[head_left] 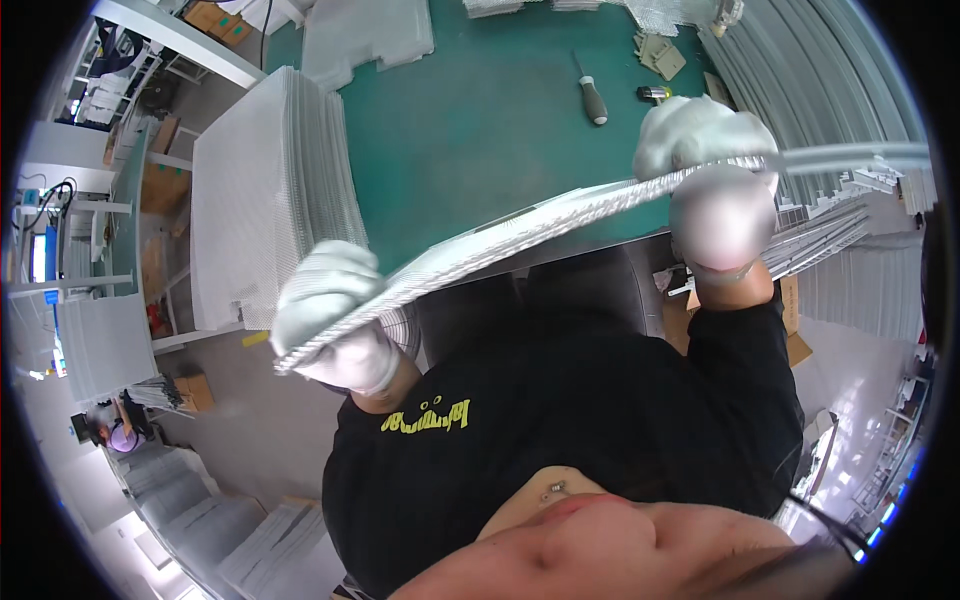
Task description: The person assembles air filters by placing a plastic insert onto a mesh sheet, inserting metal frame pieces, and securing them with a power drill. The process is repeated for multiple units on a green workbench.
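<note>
A thin white mesh panel [530, 232], seen nearly edge-on, slants across in front of my body. My left hand [328, 300], in a white glove, is wrapped round its lower left end. At the upper right end my right hand [706, 135], also gloved in white, is closed over the panel's edge; its lower part is blurred. A pale grey strip [850, 157] runs from beside the right hand toward the right rim; whether the hand holds it too, I cannot tell. Beyond the panel, a screwdriver [593, 103] with a grey handle lies on the green tabletop [460, 130].
A tall stack of white mesh sheets [250, 190] stands at the table's left, with more sheets [365, 40] behind. Beige flat pieces [658, 56] and a small dark-and-yellow object [654, 93] lie far right. Long grey strips [820, 75] line the right side.
</note>
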Motion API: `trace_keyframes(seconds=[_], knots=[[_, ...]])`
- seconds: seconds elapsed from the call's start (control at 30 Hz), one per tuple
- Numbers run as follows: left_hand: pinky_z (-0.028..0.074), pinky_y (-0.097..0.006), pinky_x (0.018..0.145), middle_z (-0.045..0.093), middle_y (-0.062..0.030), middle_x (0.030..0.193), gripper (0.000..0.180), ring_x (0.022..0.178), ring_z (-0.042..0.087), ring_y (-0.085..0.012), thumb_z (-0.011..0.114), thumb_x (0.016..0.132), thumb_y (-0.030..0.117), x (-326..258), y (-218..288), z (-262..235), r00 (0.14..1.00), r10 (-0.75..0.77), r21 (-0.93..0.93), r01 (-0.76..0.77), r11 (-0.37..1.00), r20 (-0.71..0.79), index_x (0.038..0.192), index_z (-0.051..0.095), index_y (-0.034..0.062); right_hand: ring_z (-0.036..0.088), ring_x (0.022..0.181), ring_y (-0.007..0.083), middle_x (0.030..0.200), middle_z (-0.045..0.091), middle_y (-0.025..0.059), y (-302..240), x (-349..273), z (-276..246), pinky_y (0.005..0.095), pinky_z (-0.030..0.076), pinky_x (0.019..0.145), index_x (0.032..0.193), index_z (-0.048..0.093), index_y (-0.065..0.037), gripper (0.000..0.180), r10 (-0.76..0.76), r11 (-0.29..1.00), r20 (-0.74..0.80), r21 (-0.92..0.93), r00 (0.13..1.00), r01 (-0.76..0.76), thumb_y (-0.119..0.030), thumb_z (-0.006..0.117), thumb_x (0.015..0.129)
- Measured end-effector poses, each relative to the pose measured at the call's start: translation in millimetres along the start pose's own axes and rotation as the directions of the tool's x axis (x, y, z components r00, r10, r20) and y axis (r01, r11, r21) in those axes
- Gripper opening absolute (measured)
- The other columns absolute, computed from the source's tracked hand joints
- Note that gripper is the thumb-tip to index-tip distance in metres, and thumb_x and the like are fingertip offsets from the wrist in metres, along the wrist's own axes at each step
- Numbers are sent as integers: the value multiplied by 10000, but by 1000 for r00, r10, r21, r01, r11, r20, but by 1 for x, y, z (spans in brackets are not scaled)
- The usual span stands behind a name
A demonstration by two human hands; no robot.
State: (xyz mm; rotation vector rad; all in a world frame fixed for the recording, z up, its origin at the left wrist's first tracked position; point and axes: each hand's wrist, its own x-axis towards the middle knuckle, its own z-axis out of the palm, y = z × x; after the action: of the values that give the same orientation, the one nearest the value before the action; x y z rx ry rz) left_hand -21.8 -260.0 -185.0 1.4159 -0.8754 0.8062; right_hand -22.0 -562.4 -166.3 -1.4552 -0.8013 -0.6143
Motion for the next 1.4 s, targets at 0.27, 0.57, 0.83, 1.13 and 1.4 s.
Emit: trace_keyframes(seconds=[0.27,0.57,0.83,1.13,1.4], knots=[[512,-358,636,662,-117,802,76,701,615,-224,629,849,123,-3,-21,-20,795,312,-500,-12,866,521,882,613,57,610,737,205,907,625,86,-7,-53,-13,338,458,584,962,547,-81,213,-176,984,53,49,983,173,-288,574,1009],[367,-494,1120,599,-114,1362,472,1303,501,-389,653,831,171,-106,-85,-39,387,-558,492,263,830,734,1294,633,80,593,730,288,911,621,227,-18,-101,-16,411,489,587,957,515,26,211,-343,932,148,177,927,316,-157,598,892],[373,-470,1112,632,-129,1226,442,1242,526,-386,728,770,129,-122,-93,-60,418,-612,591,196,782,671,1205,660,90,620,739,170,889,615,67,-21,-115,-23,300,453,572,918,509,-88,152,-231,973,192,44,954,227,-199,548,1015],[525,-476,861,661,-179,1079,318,992,658,-326,740,889,301,-37,-28,-46,852,-44,-391,284,875,522,1017,635,30,594,715,200,851,632,115,0,-62,-9,343,457,583,968,541,-48,394,-161,987,7,-18,987,161,-428,646,960],[458,-295,617,562,-54,750,266,671,547,-119,723,916,153,13,-52,-4,943,-112,308,213,927,-314,844,520,-1,652,1091,306,1189,641,193,123,-122,11,387,509,970,1366,402,55,829,445,775,-248,-374,860,-509,-158,881,724]])
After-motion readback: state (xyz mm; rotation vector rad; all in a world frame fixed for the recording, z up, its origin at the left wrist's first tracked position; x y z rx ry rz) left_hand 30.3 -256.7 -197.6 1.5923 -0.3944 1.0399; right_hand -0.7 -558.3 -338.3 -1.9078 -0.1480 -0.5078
